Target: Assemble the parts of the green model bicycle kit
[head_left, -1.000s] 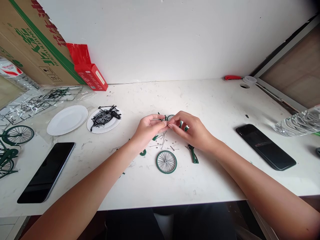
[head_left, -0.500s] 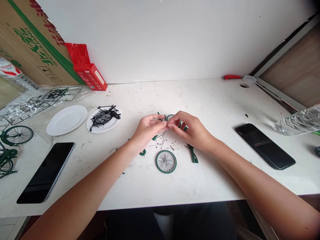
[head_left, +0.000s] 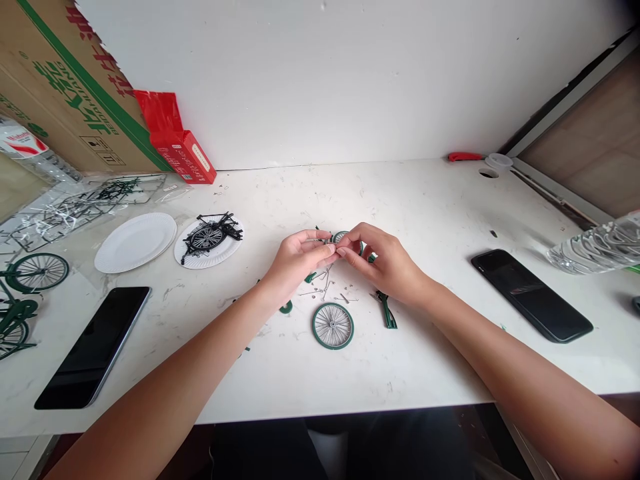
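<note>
My left hand [head_left: 300, 263] and my right hand [head_left: 379, 261] meet over the middle of the table, fingertips pinched close together. Whatever is between them is too small to make out. Below them lie thin metal pins and tiny screws [head_left: 327, 290]. Nearer me, a green-rimmed toy bicycle wheel [head_left: 333, 326] lies flat. By my right wrist are green-handled pliers [head_left: 387, 312]. A second small wheel [head_left: 340, 236] and other green parts sit behind my fingers, partly hidden. Beside my left wrist is a green ring-shaped piece [head_left: 286, 307].
Left of me are a phone [head_left: 93, 347], a green model bicycle [head_left: 17, 313], a white paper plate [head_left: 135, 243] and black bicycle parts [head_left: 209, 235] on another plate. A red box [head_left: 187, 157] stands behind. To the right are a phone [head_left: 533, 293] and a plastic bottle [head_left: 597, 247].
The whole view has shifted very slightly. Both hands keep almost the same pinched pose, and nothing on the table has visibly moved.
</note>
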Available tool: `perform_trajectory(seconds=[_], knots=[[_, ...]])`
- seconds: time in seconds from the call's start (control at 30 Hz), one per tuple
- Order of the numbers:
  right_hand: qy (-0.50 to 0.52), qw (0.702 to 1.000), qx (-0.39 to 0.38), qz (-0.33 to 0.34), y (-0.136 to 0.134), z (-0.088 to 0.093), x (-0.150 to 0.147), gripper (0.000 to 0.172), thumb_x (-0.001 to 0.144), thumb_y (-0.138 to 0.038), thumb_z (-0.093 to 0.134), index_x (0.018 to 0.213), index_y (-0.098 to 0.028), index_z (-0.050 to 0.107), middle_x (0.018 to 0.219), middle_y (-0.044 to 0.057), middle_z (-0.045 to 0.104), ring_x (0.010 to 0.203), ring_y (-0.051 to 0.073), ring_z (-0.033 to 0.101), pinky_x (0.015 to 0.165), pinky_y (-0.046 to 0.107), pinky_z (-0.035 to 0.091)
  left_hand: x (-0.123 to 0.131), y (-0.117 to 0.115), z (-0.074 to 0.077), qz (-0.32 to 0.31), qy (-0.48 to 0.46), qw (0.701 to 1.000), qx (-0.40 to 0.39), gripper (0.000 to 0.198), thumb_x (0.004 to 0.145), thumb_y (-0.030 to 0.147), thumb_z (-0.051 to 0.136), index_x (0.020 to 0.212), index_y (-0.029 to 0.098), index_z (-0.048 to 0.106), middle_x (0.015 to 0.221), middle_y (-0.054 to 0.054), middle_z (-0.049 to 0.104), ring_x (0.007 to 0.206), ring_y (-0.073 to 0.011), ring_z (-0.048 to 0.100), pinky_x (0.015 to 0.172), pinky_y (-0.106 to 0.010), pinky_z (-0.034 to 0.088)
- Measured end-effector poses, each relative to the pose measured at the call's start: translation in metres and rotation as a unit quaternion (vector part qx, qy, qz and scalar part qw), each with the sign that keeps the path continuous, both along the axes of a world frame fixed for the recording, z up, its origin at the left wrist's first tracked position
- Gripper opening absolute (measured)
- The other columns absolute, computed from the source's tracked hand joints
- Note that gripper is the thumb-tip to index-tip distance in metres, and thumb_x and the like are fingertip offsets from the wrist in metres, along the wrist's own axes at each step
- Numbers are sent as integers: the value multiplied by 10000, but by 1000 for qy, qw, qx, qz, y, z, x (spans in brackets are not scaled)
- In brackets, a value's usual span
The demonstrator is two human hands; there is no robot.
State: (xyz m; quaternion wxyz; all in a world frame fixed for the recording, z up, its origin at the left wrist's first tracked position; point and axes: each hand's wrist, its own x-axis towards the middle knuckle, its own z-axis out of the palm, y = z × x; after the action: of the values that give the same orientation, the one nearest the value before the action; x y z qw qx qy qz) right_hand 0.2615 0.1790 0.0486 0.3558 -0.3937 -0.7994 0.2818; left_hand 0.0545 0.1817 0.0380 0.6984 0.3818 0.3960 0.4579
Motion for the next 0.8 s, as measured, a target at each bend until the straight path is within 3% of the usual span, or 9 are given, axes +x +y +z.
perform_trajectory(seconds=[0.33,0.8], knots=[[16,1000,10,-14,1,-3,1,149,1088,-360,572,1092,-241,661,1040,65,696,907,201,659,731,366,534,-4,0,1,-1,-1,1000,2,391,831,201,883,1166,131,694,1048,-112,798,1025,-225,797,1153,-458,533],[10,999,32,-8,2,-2,1,135,1088,-338,568,1085,-247,668,1028,65,667,897,197,649,712,371,555,-3,1,1,1,-1,1000,7,347,839,191,872,1134,130,698,1044,-122,806,1010,-229,799,1132,-473,545]])
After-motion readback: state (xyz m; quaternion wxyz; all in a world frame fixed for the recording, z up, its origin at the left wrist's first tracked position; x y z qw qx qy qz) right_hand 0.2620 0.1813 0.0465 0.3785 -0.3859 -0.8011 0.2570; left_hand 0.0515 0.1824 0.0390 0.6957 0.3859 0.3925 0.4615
